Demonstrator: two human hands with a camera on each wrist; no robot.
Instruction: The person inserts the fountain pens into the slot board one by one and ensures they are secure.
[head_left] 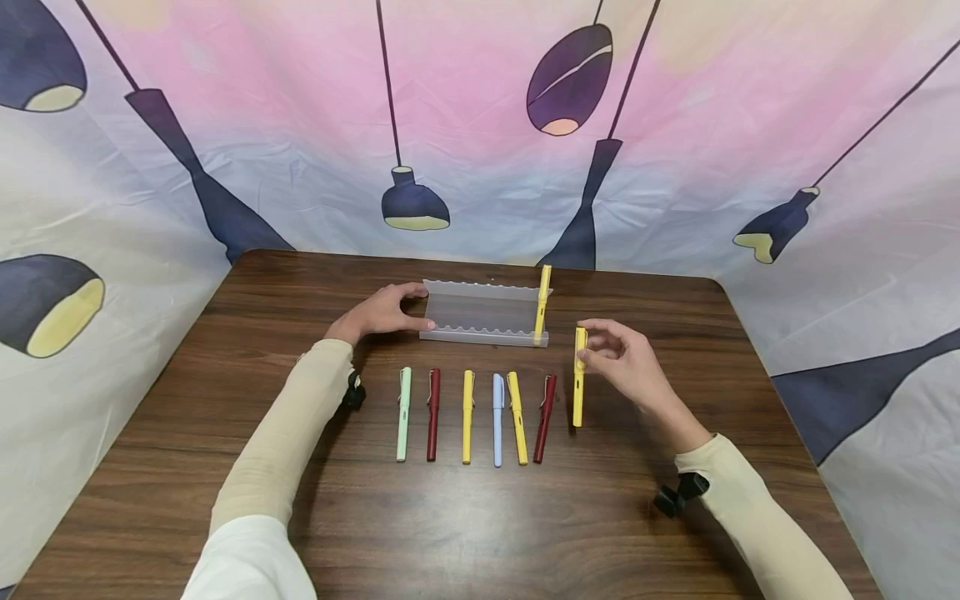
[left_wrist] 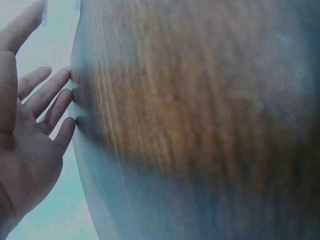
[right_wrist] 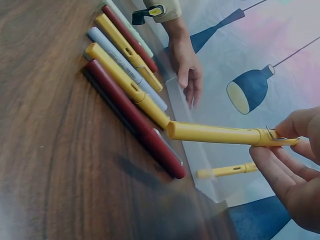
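A clear plastic pen tray (head_left: 483, 337) with scalloped edges lies toward the back of the table. One yellow pen (head_left: 542, 308) rests across its right end. At the tray's left end is my left hand (head_left: 382, 310), thumb against the front edge and fingers near the back corner; in the left wrist view the fingers look extended and spread. My right hand (head_left: 626, 362) pinches another yellow pen (right_wrist: 220, 134) by its capped end, between thumb and fingertips. That pen is held above the wood, right of the tray, its barrel end pointing down toward me in the head view.
In front of the tray lies a row of pens: mint green (head_left: 403, 414), dark red (head_left: 433, 414), yellow (head_left: 467, 417), light blue (head_left: 498, 419), yellow (head_left: 517, 417) and dark red (head_left: 545, 418). Behind the wooden table (head_left: 450, 533) hangs a printed cloth (head_left: 480, 192).
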